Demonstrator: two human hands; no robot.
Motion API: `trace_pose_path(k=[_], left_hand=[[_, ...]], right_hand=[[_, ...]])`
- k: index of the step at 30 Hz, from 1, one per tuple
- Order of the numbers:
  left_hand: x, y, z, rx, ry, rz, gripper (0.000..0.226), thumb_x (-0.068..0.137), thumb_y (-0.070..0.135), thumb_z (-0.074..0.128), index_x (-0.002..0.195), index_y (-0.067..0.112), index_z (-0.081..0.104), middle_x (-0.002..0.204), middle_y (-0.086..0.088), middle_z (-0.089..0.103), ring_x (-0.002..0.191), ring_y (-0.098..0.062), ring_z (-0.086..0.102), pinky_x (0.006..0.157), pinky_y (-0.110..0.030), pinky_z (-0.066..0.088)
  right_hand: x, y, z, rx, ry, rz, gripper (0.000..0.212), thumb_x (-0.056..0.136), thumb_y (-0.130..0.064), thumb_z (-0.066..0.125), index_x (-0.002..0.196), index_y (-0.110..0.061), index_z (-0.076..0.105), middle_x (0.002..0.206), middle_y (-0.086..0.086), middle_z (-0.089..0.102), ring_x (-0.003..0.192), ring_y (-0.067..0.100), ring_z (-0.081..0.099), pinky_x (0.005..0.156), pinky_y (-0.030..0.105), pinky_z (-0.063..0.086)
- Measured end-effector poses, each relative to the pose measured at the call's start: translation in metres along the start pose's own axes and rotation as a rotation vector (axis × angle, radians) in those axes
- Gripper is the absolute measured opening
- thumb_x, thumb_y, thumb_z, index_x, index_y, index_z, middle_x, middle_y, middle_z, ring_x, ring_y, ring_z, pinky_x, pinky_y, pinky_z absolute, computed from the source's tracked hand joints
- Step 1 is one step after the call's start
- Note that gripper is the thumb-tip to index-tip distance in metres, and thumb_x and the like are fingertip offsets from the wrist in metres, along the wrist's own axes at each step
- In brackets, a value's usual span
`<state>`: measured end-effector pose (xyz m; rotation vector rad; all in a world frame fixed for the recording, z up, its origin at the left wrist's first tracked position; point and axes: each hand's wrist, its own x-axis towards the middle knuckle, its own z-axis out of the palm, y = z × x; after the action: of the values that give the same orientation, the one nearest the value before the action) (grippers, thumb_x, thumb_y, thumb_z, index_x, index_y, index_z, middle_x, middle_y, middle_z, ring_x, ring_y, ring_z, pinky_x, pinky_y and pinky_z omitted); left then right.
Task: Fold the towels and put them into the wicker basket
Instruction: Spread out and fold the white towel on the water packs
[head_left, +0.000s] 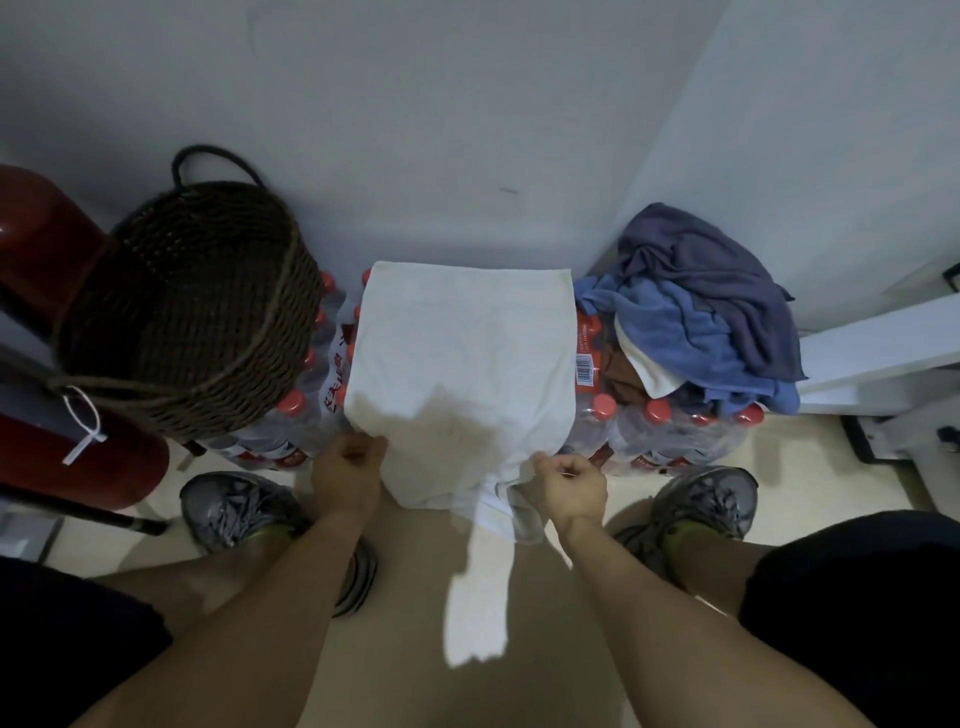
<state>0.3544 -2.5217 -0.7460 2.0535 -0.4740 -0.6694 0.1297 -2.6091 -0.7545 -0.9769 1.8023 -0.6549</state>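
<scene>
Both bare forearms reach forward from the bottom of the view. Left hand (347, 467) pinches the near-left corner of a white rectangular cloth towel (462, 353), fingers curled onto the hem; right hand (569, 486) grips the near-right edge where the fabric bunches and droops over the front. Holding both near corners likely lets the person lift that edge and carry it to the far one for a first fold. Spread flat, the towel lies across shrink-wrapped packs of red-capped water bottles (613, 415), which serve as a makeshift table against the pale wall. It looks thin and limp, lightly creased, shaded where the arms block the light. To its left, on the same packs, stands a dark brown round wicker basket (187, 306), its inside hidden from this angle. On the right sits a heap of unfolded blue and grey towels (701, 312), awaiting their turn.
</scene>
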Motion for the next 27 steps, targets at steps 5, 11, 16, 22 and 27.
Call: trace_pose_path(k=[5, 11, 16, 22, 27], left_hand=[[0.006, -0.001, -0.004, -0.022, 0.032, -0.054, 0.016, 0.085, 0.017, 0.071, 0.090, 0.003, 0.065, 0.092, -0.009, 0.065, 0.090, -0.024, 0.057, 0.088, -0.037, 0.047], [0.013, 0.002, -0.003, -0.059, -0.031, -0.135, 0.022, 0.079, 0.016, 0.076, 0.076, -0.002, 0.063, 0.076, -0.015, 0.066, 0.076, -0.029, 0.060, 0.075, -0.039, 0.051], [0.009, 0.002, -0.007, -0.034, -0.064, -0.168, 0.025, 0.087, 0.025, 0.066, 0.070, 0.008, 0.059, 0.075, -0.007, 0.060, 0.078, -0.025, 0.053, 0.074, -0.035, 0.046], [0.004, 0.023, -0.028, 0.092, 0.028, 0.111, 0.028, 0.093, 0.019, 0.055, 0.072, 0.001, 0.048, 0.067, -0.013, 0.047, 0.064, -0.023, 0.043, 0.057, -0.033, 0.034], [0.019, 0.051, -0.033, 0.191, -0.026, 0.142, 0.018, 0.083, 0.016, 0.061, 0.072, 0.004, 0.054, 0.069, -0.006, 0.052, 0.069, -0.022, 0.049, 0.065, -0.033, 0.040]], right_hand=[[0.001, -0.008, 0.002, 0.064, 0.003, 0.045, 0.015, 0.071, -0.014, 0.076, 0.069, -0.014, 0.061, 0.062, -0.006, 0.062, 0.064, 0.011, 0.059, 0.068, 0.021, 0.044], [-0.001, -0.013, 0.005, 0.029, -0.073, 0.054, 0.033, 0.075, -0.021, 0.076, 0.059, -0.016, 0.048, 0.054, -0.004, 0.050, 0.059, 0.019, 0.048, 0.068, 0.031, 0.044], [-0.005, -0.012, -0.007, -0.023, -0.045, 0.047, 0.020, 0.078, -0.026, 0.067, 0.070, -0.010, 0.058, 0.066, 0.002, 0.062, 0.066, 0.022, 0.057, 0.058, 0.029, 0.040], [-0.009, -0.008, -0.012, -0.120, -0.061, -0.127, 0.022, 0.088, -0.030, 0.063, 0.077, -0.012, 0.058, 0.072, 0.002, 0.064, 0.072, 0.023, 0.060, 0.059, 0.027, 0.042], [-0.014, -0.028, -0.014, 0.000, 0.166, -0.264, 0.031, 0.081, -0.015, 0.066, 0.062, -0.017, 0.041, 0.056, -0.006, 0.045, 0.053, 0.012, 0.044, 0.054, 0.021, 0.037]])
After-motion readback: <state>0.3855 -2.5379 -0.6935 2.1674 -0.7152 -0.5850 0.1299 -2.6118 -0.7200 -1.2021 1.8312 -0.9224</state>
